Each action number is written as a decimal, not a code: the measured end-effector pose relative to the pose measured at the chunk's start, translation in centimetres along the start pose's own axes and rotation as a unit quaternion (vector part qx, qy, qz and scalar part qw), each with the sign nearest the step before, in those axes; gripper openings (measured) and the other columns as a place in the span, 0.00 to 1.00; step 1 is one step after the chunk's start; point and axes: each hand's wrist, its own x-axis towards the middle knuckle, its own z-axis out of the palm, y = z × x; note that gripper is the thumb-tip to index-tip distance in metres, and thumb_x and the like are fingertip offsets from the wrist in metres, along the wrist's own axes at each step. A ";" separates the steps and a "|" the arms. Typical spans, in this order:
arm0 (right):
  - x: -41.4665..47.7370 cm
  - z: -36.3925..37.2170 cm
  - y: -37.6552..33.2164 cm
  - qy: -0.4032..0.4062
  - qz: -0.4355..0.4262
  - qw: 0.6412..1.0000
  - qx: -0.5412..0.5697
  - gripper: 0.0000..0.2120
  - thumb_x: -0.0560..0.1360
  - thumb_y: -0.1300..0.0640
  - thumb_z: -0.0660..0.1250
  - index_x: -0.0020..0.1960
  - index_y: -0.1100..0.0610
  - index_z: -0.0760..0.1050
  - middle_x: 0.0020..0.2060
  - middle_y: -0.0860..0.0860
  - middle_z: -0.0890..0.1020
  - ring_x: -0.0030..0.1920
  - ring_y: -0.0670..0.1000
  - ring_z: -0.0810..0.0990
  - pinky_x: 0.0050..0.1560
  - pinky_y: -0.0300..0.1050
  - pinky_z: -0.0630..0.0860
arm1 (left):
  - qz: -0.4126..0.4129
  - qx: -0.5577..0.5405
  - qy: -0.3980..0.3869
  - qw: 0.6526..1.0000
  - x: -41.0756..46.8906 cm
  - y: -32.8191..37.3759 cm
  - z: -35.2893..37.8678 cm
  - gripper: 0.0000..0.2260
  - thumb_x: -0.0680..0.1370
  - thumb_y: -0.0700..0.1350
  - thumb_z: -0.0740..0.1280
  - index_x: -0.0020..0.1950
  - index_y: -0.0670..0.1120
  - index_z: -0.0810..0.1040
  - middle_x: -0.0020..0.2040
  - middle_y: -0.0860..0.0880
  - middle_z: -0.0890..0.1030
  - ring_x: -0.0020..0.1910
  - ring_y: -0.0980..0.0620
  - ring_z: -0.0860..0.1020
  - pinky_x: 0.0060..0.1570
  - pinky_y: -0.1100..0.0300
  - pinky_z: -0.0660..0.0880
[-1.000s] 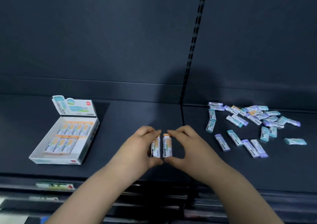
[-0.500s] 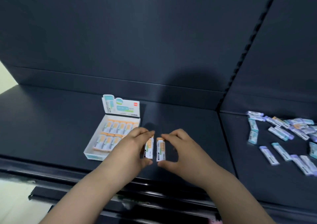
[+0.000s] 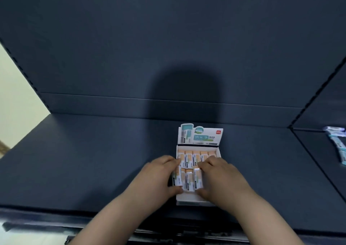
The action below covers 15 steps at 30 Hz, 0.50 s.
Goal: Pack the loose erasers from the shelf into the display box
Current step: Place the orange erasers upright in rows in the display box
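Starting at the left edge, a cream wall [image 3: 16, 98] shows beside the dark shelving, and a slotted upright [image 3: 22, 68] runs diagonally down along it. A dark blue-grey back panel [image 3: 131, 38] fills the upper part of the view, with a soft rounded shadow [image 3: 187, 89] on it above the hands. Below it, the matte shelf [image 3: 84, 160] of the same colour stretches across. Its front lip [image 3: 56, 214] lies along the bottom, and what is underneath is too blurred to make out.

The left hand [image 3: 159, 177] reaches in from below. Its fingers and thumb are curled round the left-hand eraser [image 3: 178, 177], which is orange and white and sits at the left wall of the display box [image 3: 192, 202]. That white box sits on the shelf right of centre, near the front lip, with its printed header card [image 3: 201, 136] standing upright at the back. A back row of erasers [image 3: 189, 158] lies side by side inside it. In the front row, a middle eraser [image 3: 189, 182] rests between the two hands. The right hand [image 3: 224, 179] pinches the right-hand eraser [image 3: 198, 179] end to end, fingers at the far end and thumb at the near end, low in the box.

Further right, a second slotted upright [image 3: 316, 94] divides off the adjoining shelf section [image 3: 318, 166]. A few loose erasers [image 3: 337, 141] in pale blue and lilac lie there, at the frame's edge and well apart from the box.
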 end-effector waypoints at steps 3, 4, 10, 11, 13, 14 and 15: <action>0.1 -0.4 0.1 -0.014 0.028 1.000 -0.002 0.30 0.70 0.41 0.65 0.69 0.48 0.62 0.64 0.47 0.68 0.65 0.51 0.66 0.62 0.47 0.66 | 0.004 -0.005 -0.006 1.000 0.5 -0.4 0.0 0.33 0.70 0.54 0.71 0.72 0.53 0.62 0.67 0.57 0.68 0.64 0.58 0.67 0.66 0.62 0.64; 0.1 -0.6 0.3 -0.010 0.030 0.999 0.000 0.30 0.70 0.42 0.65 0.69 0.47 0.62 0.64 0.47 0.68 0.65 0.51 0.66 0.62 0.46 0.66 | 0.005 -0.002 -0.001 1.000 0.7 -0.4 -0.1 0.33 0.71 0.55 0.70 0.73 0.53 0.62 0.68 0.57 0.67 0.65 0.58 0.67 0.67 0.61 0.63; -0.7 -2.1 2.1 0.023 0.033 0.999 0.006 0.30 0.70 0.46 0.67 0.70 0.47 0.61 0.64 0.45 0.67 0.64 0.49 0.66 0.62 0.42 0.65 | 0.020 0.048 -0.018 0.998 2.4 1.0 -0.2 0.34 0.72 0.57 0.68 0.74 0.54 0.57 0.72 0.58 0.63 0.68 0.57 0.62 0.68 0.59 0.60; -0.8 -2.2 2.4 0.022 0.033 0.999 -0.008 0.30 0.70 0.45 0.67 0.70 0.47 0.62 0.63 0.46 0.67 0.64 0.49 0.65 0.61 0.42 0.65 | 0.024 0.060 -0.021 0.998 2.8 1.3 -0.1 0.33 0.72 0.58 0.67 0.74 0.55 0.57 0.72 0.59 0.63 0.68 0.57 0.61 0.67 0.60 0.59; -1.0 -2.5 2.8 0.004 0.037 0.999 -0.023 0.30 0.70 0.45 0.67 0.69 0.47 0.63 0.61 0.47 0.67 0.63 0.50 0.65 0.61 0.43 0.65 | 0.038 0.077 -0.027 0.996 3.4 2.1 0.4 0.33 0.72 0.59 0.67 0.73 0.56 0.58 0.71 0.59 0.64 0.68 0.57 0.61 0.64 0.60 0.58; -1.1 -2.5 3.0 -0.010 0.037 0.999 -0.026 0.30 0.69 0.45 0.68 0.69 0.47 0.64 0.60 0.47 0.67 0.63 0.50 0.65 0.61 0.43 0.65 | 0.046 0.082 -0.033 0.995 3.6 2.7 0.8 0.32 0.71 0.60 0.67 0.73 0.56 0.59 0.70 0.59 0.65 0.68 0.56 0.61 0.63 0.59 0.58; -1.2 -2.5 3.0 -0.023 0.036 0.999 -0.030 0.29 0.69 0.44 0.68 0.68 0.47 0.66 0.60 0.48 0.66 0.62 0.51 0.65 0.61 0.44 0.65 | 0.054 0.088 -0.042 0.994 3.8 3.3 1.3 0.32 0.71 0.60 0.67 0.72 0.56 0.61 0.70 0.58 0.66 0.67 0.55 0.62 0.63 0.58 0.58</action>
